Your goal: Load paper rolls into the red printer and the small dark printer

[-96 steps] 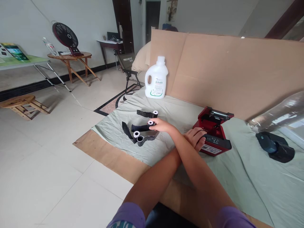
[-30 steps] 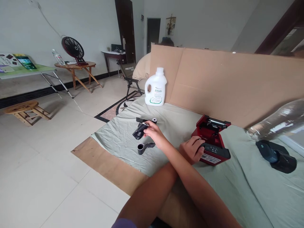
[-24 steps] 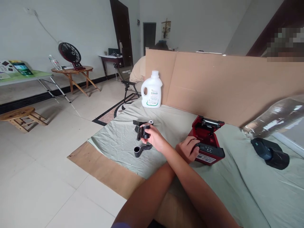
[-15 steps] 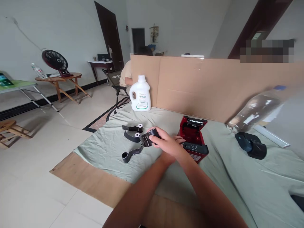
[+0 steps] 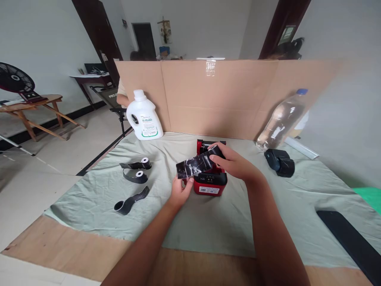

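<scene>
My right hand [image 5: 230,159] grips a roll of black ribbon [image 5: 196,163], its thumb in front near the core. The roll's glossy, creased loose end stretches left over the near side of a small red and black printer [image 5: 210,188], whose lid is up. At the tail of that ribbon my left hand [image 5: 180,193] is closed, thumb at the lower edge; its fingertips are partly hidden behind the strip. To the left on the cloth lie a far black roll [image 5: 145,163], a middle black roll [image 5: 140,176] and a near black roll [image 5: 120,206], each with a loose tail.
A white detergent jug [image 5: 145,119] stands before a cardboard screen [image 5: 208,95]. A clear bottle [image 5: 281,119] leans at the right, near a black device [image 5: 279,163] and a white tube [image 5: 302,148]. A dark flat object [image 5: 348,234] lies at the near right of the cloth [image 5: 208,234].
The view has swung right. My left hand has left the printer's edge for the ribbon's tail. My right hand has carried the roll rightward over the printer, with more loose ribbon showing.
</scene>
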Tool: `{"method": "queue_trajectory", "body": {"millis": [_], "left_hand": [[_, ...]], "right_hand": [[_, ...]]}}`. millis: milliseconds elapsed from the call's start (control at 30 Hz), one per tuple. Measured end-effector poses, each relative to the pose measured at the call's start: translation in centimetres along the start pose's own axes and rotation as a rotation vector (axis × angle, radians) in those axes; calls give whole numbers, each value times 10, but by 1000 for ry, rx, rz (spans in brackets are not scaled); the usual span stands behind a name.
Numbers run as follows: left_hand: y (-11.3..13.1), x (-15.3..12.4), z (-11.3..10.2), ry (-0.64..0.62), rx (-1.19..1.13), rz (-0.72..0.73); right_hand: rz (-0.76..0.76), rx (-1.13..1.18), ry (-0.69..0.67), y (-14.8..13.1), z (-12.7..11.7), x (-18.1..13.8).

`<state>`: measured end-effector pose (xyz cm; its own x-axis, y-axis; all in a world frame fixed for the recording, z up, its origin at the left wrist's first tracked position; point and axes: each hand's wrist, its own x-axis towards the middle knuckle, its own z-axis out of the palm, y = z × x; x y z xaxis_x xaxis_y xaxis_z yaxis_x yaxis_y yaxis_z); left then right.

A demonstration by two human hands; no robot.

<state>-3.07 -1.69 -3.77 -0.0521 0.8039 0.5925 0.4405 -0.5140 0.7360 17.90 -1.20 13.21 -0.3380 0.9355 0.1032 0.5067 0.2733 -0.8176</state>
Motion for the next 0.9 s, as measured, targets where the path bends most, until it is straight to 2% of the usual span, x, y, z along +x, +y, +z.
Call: {"method": "queue_trajectory", "body": {"millis": [200, 300, 400, 667, 900], "left_hand": [[4, -3, -2, 10, -171, 230], [5, -3, -2, -13, -87, 369], [9, -3, -3, -50, 8, 448], [18, -4, -1, -39, 115, 469], [21, -4, 3, -65, 183, 492]], "right_hand": [[78, -188, -32, 27, 1, 12], [60, -254, -52, 39, 3, 17], [59, -264, -65, 41, 5, 18], [93, -534, -47, 30, 28, 25], [27, -453, -2, 49, 35, 39]]}}
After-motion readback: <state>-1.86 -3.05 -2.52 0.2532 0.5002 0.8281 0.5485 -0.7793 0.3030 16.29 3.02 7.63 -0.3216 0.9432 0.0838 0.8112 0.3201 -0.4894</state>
